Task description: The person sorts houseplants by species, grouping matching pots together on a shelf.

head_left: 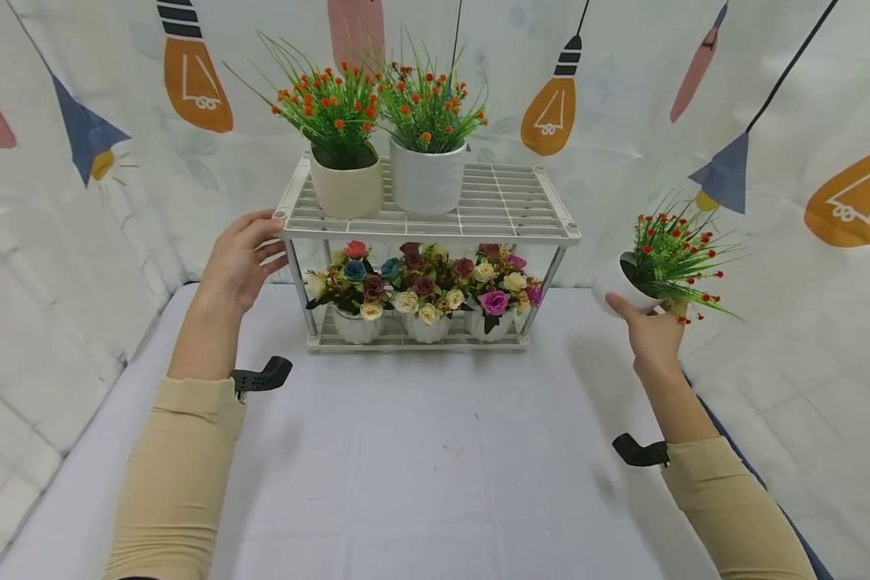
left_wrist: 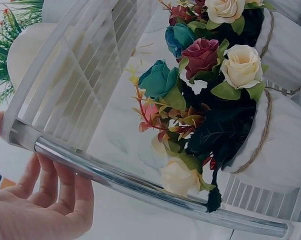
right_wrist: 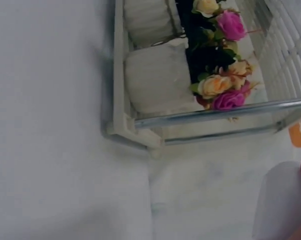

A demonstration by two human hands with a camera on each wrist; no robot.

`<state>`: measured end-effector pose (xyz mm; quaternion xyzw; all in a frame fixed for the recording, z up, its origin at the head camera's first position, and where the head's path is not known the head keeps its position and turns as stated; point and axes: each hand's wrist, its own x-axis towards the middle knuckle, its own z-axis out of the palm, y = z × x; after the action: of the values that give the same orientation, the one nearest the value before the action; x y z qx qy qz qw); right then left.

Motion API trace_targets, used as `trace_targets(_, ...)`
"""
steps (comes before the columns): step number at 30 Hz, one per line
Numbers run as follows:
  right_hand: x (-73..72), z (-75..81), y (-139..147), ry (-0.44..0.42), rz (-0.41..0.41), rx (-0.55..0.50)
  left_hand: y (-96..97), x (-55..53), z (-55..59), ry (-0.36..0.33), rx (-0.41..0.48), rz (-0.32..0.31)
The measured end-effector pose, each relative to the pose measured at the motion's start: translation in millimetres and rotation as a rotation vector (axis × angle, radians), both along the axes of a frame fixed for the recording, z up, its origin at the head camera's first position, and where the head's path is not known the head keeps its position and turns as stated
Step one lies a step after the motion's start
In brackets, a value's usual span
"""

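A two-tier white rack [head_left: 503,201] with metal posts stands on the table. At its upper left corner my left hand [head_left: 241,256] grips the top shelf; in the left wrist view, the thumb is at the shelf's outer side and the fingers [left_wrist: 48,180] are beside the metal post [left_wrist: 115,180]. Out to the right, my right hand [head_left: 656,334] holds a white pot [head_left: 612,286] of red-flowered grass [head_left: 677,250], tilted to the right and raised off the table. Only part of that pot [right_wrist: 280,200] shows in the right wrist view.
On the top shelf stand a cream pot [head_left: 348,187] and a white pot [head_left: 426,181], both with orange-flowered grass. Three white pots of artificial roses [head_left: 424,326] line the lower shelf. A white cloth covers the table [head_left: 420,451]; patterned curtains [head_left: 623,97] hang behind.
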<state>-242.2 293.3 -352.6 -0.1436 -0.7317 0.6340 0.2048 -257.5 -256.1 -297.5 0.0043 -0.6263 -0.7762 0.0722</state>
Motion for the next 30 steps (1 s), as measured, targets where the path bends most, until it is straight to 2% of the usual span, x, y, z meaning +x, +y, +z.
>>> trace_targets(5,1.9,25.7,-7,0.085,0.026,0.0,-0.6,-1.1,0.0,0.002,0.013,0.001)
trace_targets(16,-3.0,74.8,-18,0.17,0.076,0.051,-0.9,-0.9,0.1,-0.002,0.007,0.007)
trace_targets(20,-7.9,94.2,-26,0.172,0.113,0.064,-0.4,0.0,0.5,0.001,0.004,0.01)
trace_targets(23,-11.3,107.0,-35,0.138,0.136,0.085,-0.2,0.5,0.4,0.002,0.006,0.01)
trace_targets(30,-21.0,126.2,-64,0.09,0.222,0.161,0.5,1.1,0.0,0.001,0.006,0.014)
